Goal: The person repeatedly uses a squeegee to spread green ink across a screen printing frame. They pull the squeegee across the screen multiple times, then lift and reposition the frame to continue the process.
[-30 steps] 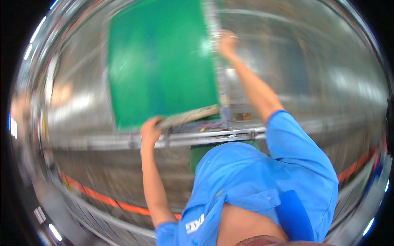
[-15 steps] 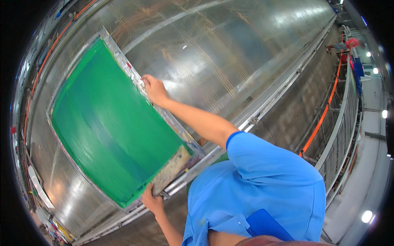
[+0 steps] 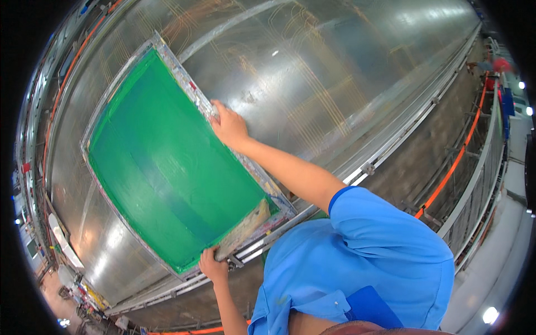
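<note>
Gripping the green-meshed rectangular metal-framed screen (image 3: 167,162), we clamped our right hand (image 3: 229,125) on its far long side and our left hand (image 3: 213,267) at its near corner.

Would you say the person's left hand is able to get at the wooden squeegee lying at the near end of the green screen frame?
Probably yes: the left hand grips the frame corner right beside the wooden squeegee, with nothing between them.

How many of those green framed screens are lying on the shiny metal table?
1. The green screen lies on the metal table, at its left part. The right hand rests on its far frame edge; the left hand grips its near corner. None other shows.
</note>
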### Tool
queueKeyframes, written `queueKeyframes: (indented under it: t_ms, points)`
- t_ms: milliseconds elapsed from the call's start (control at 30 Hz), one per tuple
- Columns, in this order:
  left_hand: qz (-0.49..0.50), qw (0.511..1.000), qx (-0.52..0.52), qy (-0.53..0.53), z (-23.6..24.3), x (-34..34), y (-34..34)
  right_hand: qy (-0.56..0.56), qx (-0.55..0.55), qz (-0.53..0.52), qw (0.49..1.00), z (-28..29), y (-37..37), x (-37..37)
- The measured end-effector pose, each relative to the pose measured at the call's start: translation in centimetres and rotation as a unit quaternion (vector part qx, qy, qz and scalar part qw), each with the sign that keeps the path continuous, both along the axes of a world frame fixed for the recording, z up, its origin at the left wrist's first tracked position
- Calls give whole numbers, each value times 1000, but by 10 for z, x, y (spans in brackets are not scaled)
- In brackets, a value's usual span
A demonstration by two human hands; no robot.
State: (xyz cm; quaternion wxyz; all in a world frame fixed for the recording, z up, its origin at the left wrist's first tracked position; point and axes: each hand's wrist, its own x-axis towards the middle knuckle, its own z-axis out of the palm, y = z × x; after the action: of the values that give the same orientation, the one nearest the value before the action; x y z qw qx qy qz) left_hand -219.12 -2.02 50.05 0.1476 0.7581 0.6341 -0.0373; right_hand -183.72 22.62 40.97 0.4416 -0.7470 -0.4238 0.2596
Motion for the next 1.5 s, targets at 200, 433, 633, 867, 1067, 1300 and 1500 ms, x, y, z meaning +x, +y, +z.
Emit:
queueKeyframes:
  t_ms: [200,433,633,867,1067,1300,1500]
  points:
    - [-11,1000,9,-11,-9,-5,-5,-124,165,17,978,59,-65,12]
    - [-9,1000,7,-5,-19,-19,-3,443,339,203,805,221,-270,54]
    - [-21,999,-10,22,-17,-16,7,380,493,112,775,283,-369,103]
    - [30,998,-49,24,-4,0,10,284,499,13,819,304,-472,175]
    - [5,999,-15,47,-3,7,7,279,504,40,816,313,-470,185]
    - [54,998,-40,-3,-20,-10,3,352,371,240,825,236,-344,93]
    - [-20,1000,8,-12,-4,8,-3,3,102,190,976,69,-164,47]
